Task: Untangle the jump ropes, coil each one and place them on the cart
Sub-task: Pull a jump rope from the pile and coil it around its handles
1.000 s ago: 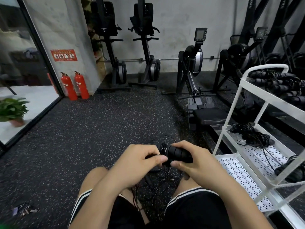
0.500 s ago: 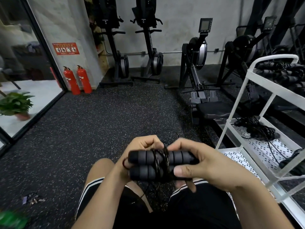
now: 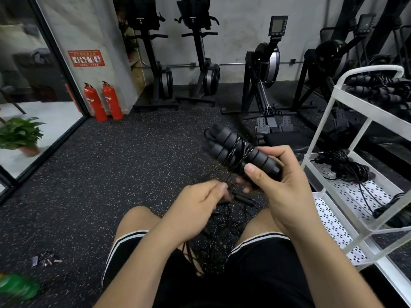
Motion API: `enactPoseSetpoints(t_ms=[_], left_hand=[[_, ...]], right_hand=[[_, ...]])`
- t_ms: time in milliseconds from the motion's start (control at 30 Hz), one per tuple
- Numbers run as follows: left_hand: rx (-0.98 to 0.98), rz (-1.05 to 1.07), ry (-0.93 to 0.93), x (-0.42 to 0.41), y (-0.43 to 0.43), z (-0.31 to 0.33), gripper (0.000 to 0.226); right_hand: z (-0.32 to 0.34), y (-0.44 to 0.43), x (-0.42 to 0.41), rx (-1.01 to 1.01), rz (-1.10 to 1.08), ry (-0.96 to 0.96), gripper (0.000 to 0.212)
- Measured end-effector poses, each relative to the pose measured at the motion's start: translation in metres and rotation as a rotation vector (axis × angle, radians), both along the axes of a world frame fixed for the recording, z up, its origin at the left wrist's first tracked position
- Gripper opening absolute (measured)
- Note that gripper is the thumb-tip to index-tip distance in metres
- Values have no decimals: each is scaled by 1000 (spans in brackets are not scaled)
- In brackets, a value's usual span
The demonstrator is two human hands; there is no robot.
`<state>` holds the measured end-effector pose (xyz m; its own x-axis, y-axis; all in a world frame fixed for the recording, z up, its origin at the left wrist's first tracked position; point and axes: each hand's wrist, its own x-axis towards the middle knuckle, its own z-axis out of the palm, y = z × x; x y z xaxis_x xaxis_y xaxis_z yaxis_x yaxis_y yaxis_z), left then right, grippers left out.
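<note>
Jump rope (image 3: 239, 153), coiled: right hand (image 3: 287, 187) grips handles (image 3: 224, 138); left hand (image 3: 198, 203) blurred, grip unclear. Keep wrap pinched while moving to cart (image 3: 319, 130), right.

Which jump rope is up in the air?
The coiled jump rope in the right hand; the tangled ropes lie on the floor, the rest on the cart.

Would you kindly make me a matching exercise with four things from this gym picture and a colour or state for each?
Things: 1 wound rope; 2 extinguishers; 3 plant; 4 tangled ropes.
States: A green, far left; B gripped by the right hand; C red, upright; D loose on the floor.
Pairs: 1-B; 2-C; 3-A; 4-D.
</note>
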<state>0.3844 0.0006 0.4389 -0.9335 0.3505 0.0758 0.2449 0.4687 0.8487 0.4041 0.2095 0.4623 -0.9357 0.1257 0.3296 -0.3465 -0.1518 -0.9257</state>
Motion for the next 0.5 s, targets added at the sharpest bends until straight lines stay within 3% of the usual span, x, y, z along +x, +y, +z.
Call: enactPoseSetpoints(t_ms=[167,300,500], left_hand=[[-196,-103,98,15,6,15,28],[-180,-109,117,15,0,23,25],[-111,-59,117,10,-13,30,20]], right_hand=[[-4,15,-1,479,-224,25,36],[-8,16,-2,776,-149,0,37],[-4,13,4,946,78,-75,29]])
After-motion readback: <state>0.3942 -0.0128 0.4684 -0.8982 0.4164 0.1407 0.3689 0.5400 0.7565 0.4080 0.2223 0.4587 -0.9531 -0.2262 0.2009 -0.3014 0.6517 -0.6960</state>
